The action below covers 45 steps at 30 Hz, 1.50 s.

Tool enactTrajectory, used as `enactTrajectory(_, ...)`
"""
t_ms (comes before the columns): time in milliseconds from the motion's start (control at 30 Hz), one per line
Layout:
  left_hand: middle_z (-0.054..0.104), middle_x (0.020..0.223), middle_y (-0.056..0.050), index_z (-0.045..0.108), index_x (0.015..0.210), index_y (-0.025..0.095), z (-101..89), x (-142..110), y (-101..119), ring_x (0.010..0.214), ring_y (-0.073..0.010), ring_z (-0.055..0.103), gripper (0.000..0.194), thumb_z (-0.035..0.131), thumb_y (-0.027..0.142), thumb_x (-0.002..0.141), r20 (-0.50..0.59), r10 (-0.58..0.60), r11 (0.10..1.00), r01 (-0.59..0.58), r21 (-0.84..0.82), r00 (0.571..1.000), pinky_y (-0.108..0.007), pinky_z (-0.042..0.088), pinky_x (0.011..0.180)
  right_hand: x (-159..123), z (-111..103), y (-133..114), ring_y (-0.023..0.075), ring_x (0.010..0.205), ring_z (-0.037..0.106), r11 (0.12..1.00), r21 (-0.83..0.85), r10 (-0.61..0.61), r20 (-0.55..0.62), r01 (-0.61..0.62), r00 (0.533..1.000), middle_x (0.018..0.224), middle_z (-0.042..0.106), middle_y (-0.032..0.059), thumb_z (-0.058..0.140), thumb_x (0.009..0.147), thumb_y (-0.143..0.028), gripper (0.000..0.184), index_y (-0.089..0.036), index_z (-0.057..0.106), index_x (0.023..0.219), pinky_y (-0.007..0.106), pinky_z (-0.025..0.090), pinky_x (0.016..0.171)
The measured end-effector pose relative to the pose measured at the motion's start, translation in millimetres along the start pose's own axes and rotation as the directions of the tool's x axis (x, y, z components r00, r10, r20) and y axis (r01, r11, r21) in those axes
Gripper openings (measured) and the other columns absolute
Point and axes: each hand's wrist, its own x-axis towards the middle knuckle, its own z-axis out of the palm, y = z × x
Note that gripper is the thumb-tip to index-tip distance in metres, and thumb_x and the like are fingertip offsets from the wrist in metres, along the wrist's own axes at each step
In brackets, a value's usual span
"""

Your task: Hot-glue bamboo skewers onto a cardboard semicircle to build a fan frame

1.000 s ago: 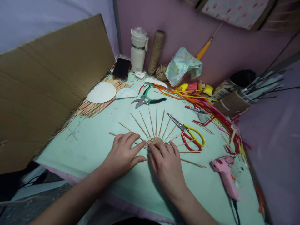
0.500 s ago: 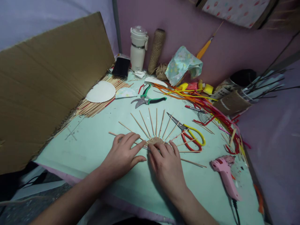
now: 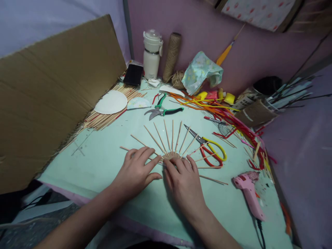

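Note:
Thin wooden sticks fan out across the table from a small brown cardboard piece, whose near part is hidden under my fingers. My left hand rests over the lower left sticks, fingers stretched and thumb held apart, touching without wrapping round them. My right hand has its fingers bent down on the cardboard piece, with the thumb tucked close to the index finger. Just right of the fan lie scissors with red and yellow handles, some stick ends lying across them.
A pink glue gun lies at the right. Green-handled pruning shears lie beyond the fan. Behind stand a white bottle and a twine spool. Coloured pipe cleaners spread along the right. A cardboard sheet leans at left.
The whole view has shifted very slightly. Both hands keep the same pose over the sticks and cardboard.

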Motion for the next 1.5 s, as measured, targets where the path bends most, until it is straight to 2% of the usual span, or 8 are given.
enactTrajectory(333,0.069,0.124,-0.012,0.062,0.124,0.014,4.0,-0.4,-3.4,0.119,-0.0268,0.056,0.045,0.055,0.049,0.097,0.024,0.093,0.996,-0.093,-0.017,0.995,-0.040,0.033,0.096,-0.1,-0.3,-0.1,0.0223,0.097,0.056,1.000,0.005,0.001,-0.003,-0.001,1.000,0.106,0.069,0.0048,0.055,0.098,-0.023,0.023,-0.021,0.066,0.118,0.044,0.029,0.110)
enactTrajectory(567,0.069,0.125,-0.011,0.063,0.125,0.019,3.8,-0.8,-2.2,0.119,-0.0264,0.058,0.040,0.056,0.048,0.097,0.035,0.057,0.998,-0.057,-0.019,0.998,-0.042,0.032,0.096,-0.5,-0.3,0.1,0.0226,0.098,0.056,1.000,-0.001,-0.004,-0.009,0.004,1.000,0.106,0.069,0.0051,0.056,0.098,-0.022,0.023,-0.020,0.066,0.119,0.044,0.029,0.109)
enactTrajectory(767,0.070,0.124,-0.010,0.063,0.123,0.018,3.2,-0.3,-0.5,0.117,-0.0264,0.058,0.039,0.056,0.046,0.097,0.017,0.059,0.998,-0.059,-0.008,0.998,-0.042,0.031,0.095,-0.7,-0.6,-0.4,0.0228,0.098,0.056,1.000,0.016,0.009,0.000,-0.009,1.000,0.105,0.069,0.0045,0.054,0.099,-0.023,0.024,-0.021,0.065,0.119,0.044,0.029,0.110)
enactTrajectory(933,0.068,0.124,-0.010,0.063,0.123,0.019,2.5,-0.6,1.8,0.118,-0.0268,0.058,0.038,0.062,0.044,0.094,0.036,0.037,0.999,-0.037,0.001,0.999,-0.042,0.033,0.095,-0.9,-0.7,-0.1,0.0228,0.098,0.057,1.000,0.014,0.012,-0.003,-0.012,1.000,0.104,0.069,0.0050,0.053,0.099,-0.023,0.024,-0.021,0.065,0.120,0.044,0.030,0.110)
enactTrajectory(1067,0.068,0.126,-0.010,0.063,0.125,0.021,2.9,-1.4,2.3,0.119,-0.0266,0.057,0.038,0.060,0.045,0.095,0.043,0.029,1.000,-0.030,0.002,0.999,-0.042,0.032,0.097,-1.4,0.0,0.4,0.0227,0.098,0.057,0.999,0.032,0.019,-0.005,-0.018,1.000,0.105,0.069,0.0046,0.055,0.098,-0.023,0.024,-0.021,0.065,0.120,0.044,0.030,0.111)
enactTrajectory(1500,0.069,0.124,-0.010,0.062,0.124,0.017,0.9,0.4,1.4,0.117,-0.0272,0.058,0.042,0.059,0.047,0.095,0.025,0.065,0.998,-0.065,0.008,0.998,-0.042,0.031,0.094,0.5,-1.9,0.8,0.0236,0.101,0.057,1.000,0.022,0.015,0.027,-0.015,1.000,0.111,0.069,0.0060,0.051,0.099,-0.022,0.031,-0.022,0.061,0.128,0.045,0.029,0.110)
